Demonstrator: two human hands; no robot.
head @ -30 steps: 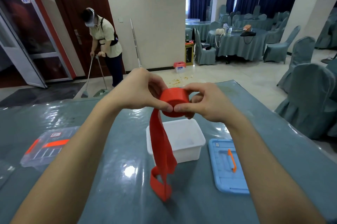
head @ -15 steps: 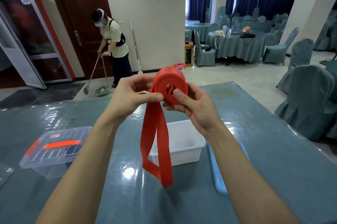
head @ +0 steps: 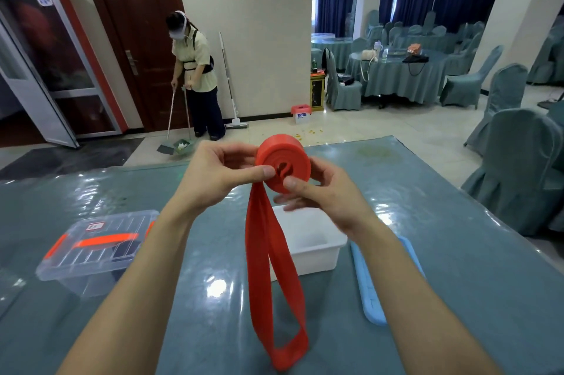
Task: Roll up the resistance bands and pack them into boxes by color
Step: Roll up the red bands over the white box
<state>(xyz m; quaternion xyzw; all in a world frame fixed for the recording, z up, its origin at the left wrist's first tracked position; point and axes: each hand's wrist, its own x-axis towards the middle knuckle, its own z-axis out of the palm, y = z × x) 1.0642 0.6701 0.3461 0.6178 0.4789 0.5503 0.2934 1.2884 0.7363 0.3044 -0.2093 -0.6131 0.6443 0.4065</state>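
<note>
A red resistance band (head: 282,165) is partly wound into a thick roll held above the table. Its free end hangs down as a long loop (head: 274,283) nearly to the tabletop. My left hand (head: 219,176) pinches the roll from the left with thumb on its face. From the right, my right hand (head: 317,191) holds the roll, thumb on the face and fingers behind. An open white box (head: 317,249) stands on the table beneath my hands, its inside bare where visible. A clear lidded box (head: 91,249) with orange clips sits at the left, something dark inside.
A light blue lid (head: 370,292) lies right of the white box, partly behind my right forearm. The table (head: 457,252) has a glossy teal cover. A person (head: 195,75) sweeps the floor by the door beyond the table. Covered chairs (head: 515,167) stand to the right.
The roll has turned its spiral face toward me and sits a little higher. The hanging loop has shortened as more band wound on. The sweeping person moved to the right.
</note>
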